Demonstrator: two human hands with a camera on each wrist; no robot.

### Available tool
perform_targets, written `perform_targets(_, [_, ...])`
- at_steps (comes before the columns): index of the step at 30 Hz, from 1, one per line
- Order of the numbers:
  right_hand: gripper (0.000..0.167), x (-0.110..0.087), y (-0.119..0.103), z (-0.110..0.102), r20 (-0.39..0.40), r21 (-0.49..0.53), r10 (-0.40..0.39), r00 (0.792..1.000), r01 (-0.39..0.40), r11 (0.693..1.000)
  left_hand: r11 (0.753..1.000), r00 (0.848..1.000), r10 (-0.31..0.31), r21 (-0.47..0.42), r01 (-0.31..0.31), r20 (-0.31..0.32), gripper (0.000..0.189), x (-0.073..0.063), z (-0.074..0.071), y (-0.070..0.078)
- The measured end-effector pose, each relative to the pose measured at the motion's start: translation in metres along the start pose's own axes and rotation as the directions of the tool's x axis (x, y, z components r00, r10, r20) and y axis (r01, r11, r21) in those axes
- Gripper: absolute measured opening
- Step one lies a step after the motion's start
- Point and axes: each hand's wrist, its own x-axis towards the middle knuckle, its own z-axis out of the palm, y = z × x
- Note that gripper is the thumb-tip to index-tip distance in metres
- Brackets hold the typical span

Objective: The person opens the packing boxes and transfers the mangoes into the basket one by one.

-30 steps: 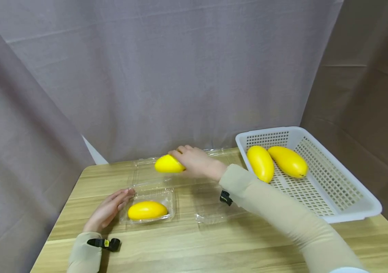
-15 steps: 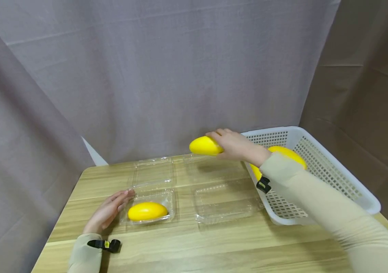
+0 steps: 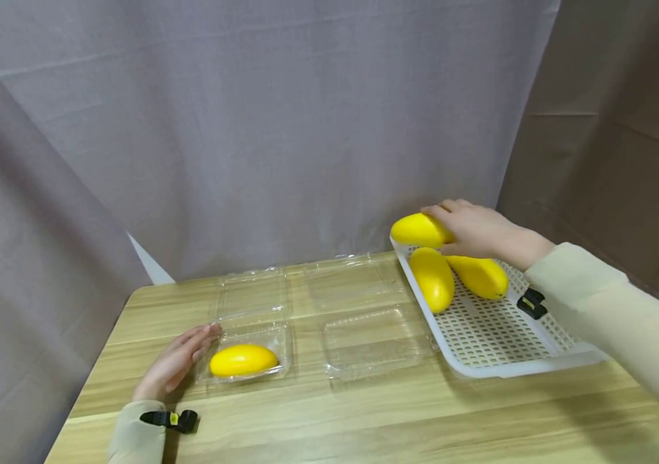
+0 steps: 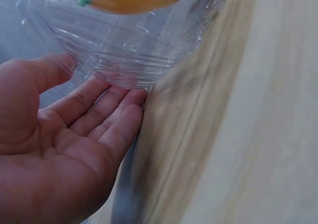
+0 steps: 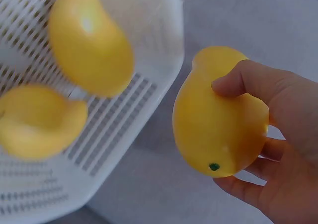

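Observation:
My right hand (image 3: 477, 231) grips a yellow mango (image 3: 416, 231) above the back of the white basket (image 3: 515, 370). In the right wrist view, the thumb lies across this mango (image 5: 213, 124), with fingers behind it; a green spot marks its end. Two more mangoes, one (image 3: 432, 280) at the left and one (image 3: 480, 278) beside it, lie inside the basket. My left hand (image 3: 175, 357) rests at the left side of an open clear plastic box (image 3: 274, 332) holding one mango (image 3: 244, 361). Seen from the left wrist, its extended fingers (image 4: 94, 110) reach the box's ribbed wall.
A second open clear box (image 3: 373, 341) stands between the first one and the basket, its lid (image 3: 353, 280) laid back. The first box's lid (image 3: 253, 293) also lies back on the wooden table (image 3: 306, 419). A grey curtain (image 3: 283, 129) hangs behind the table.
My right hand has carried its mango rightward, from above the clear boxes to over the basket's back. My left hand has stayed beside the first box. The head view has shifted slightly.

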Motion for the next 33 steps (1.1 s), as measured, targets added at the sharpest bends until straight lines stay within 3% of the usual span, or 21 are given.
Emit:
perform_targets(14, [0.076,-0.039,0.037,-0.018,0.051,-0.084,0.054,0.997,-0.049,0.995,1.000,1.000,0.004,0.022,-0.004,-0.020,0.065,-0.003,-0.005,0.000])
perform_targets(24, [0.070,-0.049,0.042,0.006,0.183,0.046,-0.025,0.983,0.017,0.999,1.000,1.000,-0.002,0.013,0.002,-0.031,0.064,-0.006,-0.006,-0.003])
perform_targets(33, [0.069,-0.055,0.043,0.020,0.200,0.125,-0.006,0.980,-0.019,0.992,1.000,0.999,-0.017,0.009,0.017,-0.052,0.065,-0.005,-0.003,-0.005])
